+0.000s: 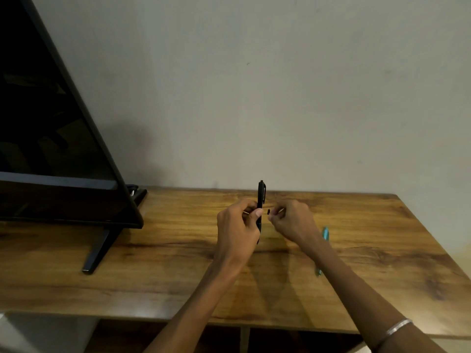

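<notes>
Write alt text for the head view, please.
The left hand grips a black pen upright above a wooden table while the right hand pinches a small dark part beside it. A teal pen lies on the table under the right forearm, and a dark television stands at the left.

dim, warm light; soft shadows; wide-angle bending at edges.

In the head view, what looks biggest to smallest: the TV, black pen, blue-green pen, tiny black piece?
1. TV
2. black pen and blue-green pen: look alike and both are partly hidden, so unranked
3. tiny black piece
</notes>
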